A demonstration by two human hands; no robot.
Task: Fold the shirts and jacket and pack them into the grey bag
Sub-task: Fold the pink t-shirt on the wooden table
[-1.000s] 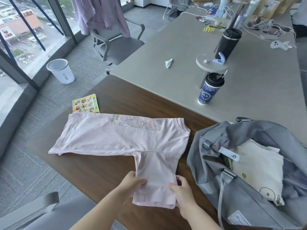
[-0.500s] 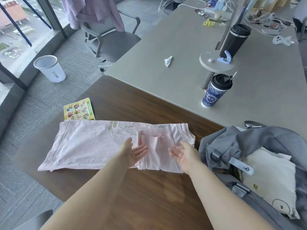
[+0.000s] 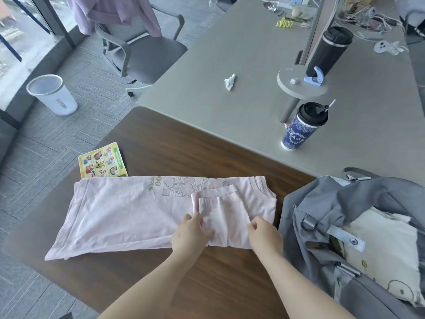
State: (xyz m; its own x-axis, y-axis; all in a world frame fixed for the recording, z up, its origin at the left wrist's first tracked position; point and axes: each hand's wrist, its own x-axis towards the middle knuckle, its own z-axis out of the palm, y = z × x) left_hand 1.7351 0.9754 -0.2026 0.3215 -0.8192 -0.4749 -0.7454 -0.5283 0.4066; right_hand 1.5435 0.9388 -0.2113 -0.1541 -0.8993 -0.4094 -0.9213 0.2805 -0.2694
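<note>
A pale pink shirt [image 3: 119, 212] lies folded lengthwise on the brown table [image 3: 207, 155], its sleeve [image 3: 220, 203] turned up over the body near the collar. My left hand [image 3: 190, 233] rests on the sleeve's left edge with fingers bent onto the cloth. My right hand [image 3: 264, 233] pinches the sleeve's lower right part. The grey bag [image 3: 322, 203] stands open at the right, with a cream printed shirt [image 3: 386, 249] inside it. A purple garment [image 3: 115, 10] hangs over the grey chair [image 3: 142, 56] at the back left.
A yellow picture card [image 3: 103, 162] lies just beyond the shirt. On the grey table [image 3: 230, 111] behind stand a blue cup [image 3: 301, 127], a black tumbler [image 3: 328, 49], a crumpled tissue [image 3: 230, 81] and cables. A white bin [image 3: 53, 93] stands on the floor.
The sleeve, which hung toward me a second ago, has been flipped up onto the shirt's body. Both hands then came down from open and raised onto the folded sleeve.
</note>
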